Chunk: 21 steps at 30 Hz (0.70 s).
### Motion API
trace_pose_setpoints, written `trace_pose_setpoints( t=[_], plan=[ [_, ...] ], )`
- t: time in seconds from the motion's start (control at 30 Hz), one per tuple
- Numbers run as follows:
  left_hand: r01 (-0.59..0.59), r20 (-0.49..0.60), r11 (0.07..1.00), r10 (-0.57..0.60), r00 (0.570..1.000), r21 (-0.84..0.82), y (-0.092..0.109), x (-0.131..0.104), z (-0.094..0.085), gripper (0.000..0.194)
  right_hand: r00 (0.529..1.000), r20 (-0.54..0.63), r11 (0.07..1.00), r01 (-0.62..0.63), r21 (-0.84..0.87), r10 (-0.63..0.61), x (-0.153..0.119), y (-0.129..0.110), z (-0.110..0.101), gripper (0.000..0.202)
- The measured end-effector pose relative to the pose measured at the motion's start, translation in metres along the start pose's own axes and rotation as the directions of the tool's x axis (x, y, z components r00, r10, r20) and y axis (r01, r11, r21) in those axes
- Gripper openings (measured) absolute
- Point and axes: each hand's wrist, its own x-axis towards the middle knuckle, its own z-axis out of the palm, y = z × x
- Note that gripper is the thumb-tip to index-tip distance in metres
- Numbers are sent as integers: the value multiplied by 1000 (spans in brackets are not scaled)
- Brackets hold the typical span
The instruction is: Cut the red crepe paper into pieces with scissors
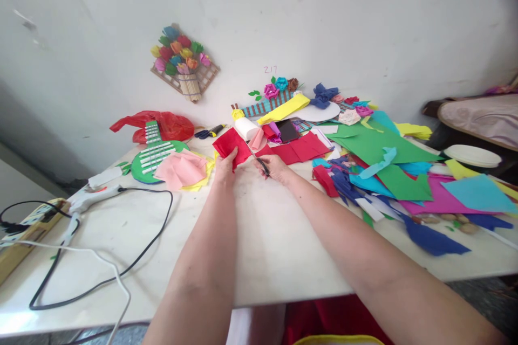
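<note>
Near the back middle of the table, my left hand (225,166) is closed on a piece of red paper (231,144), its thumb lying over the front. My right hand (273,167) grips black-handled scissors (262,166), whose blades point up and left to the right edge of that paper. Whether the blades touch the paper is too small to tell. Behind the scissors lie a strip of red paper (297,150), a white roll (246,128) and a small pink piece (257,140). Pink paper (182,169) rests on yellow sheets left of my left hand.
A glue gun (93,199) with looping cables and a wooden-edged power strip (30,232) lie at left. Beside them are a green paper guitar shape (141,164), a red bag (170,125) and pliers (209,131). Coloured paper (404,156) heaps at right.
</note>
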Motion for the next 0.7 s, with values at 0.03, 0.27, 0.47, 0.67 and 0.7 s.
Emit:
trace_pose_setpoints(
  t=[0.03,0.27,0.47,0.67,0.7],
  plan=[
    [-5,1,1000,5,1000,1,0,0,0,21,1000,1,1000,-17,3,17,-1,-2,0,37],
    [-41,-63,999,40,997,-15,5,-3,2,21,997,25,996,-74,-47,75,-8,-11,-2,40],
    [-49,-131,998,44,990,-37,8,-5,4,21,993,25,992,-112,-59,113,-11,-17,1,38],
    [-54,-168,998,49,985,-23,8,-3,3,15,991,-26,990,-129,-64,128,-14,-20,5,32],
    [-59,-171,998,54,984,-24,8,-2,2,15,991,-55,991,-123,-61,119,-13,-18,4,30]
  ],
)
